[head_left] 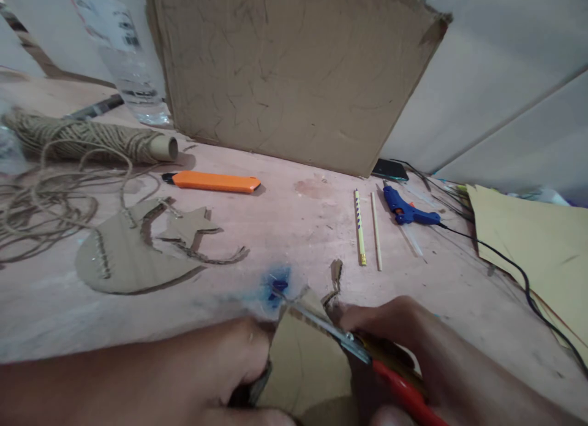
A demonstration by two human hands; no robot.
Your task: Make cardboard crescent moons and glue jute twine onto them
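Note:
At the bottom centre, my left hand (229,365) grips a small brown cardboard piece (305,371) by its left side. My right hand (408,340) holds scissors (399,386) with red handles, the fingers wrapped round them. The metal blades point up and left and lie across the upper part of the cardboard piece. A thin curled cardboard scrap (337,276) lies just beyond the blades. On the left of the table are a cardboard crescent (138,264) and a small cardboard star (188,226), both with twine attached.
An orange cutter (215,182), a twine roll (92,138) and a water bottle (133,65) stand or lie at the left. A large cardboard sheet (285,71) rises behind. Rightward are a pencil (359,230), a stick (376,233), a corded blue glue gun (408,212) and yellowish sheets (533,242).

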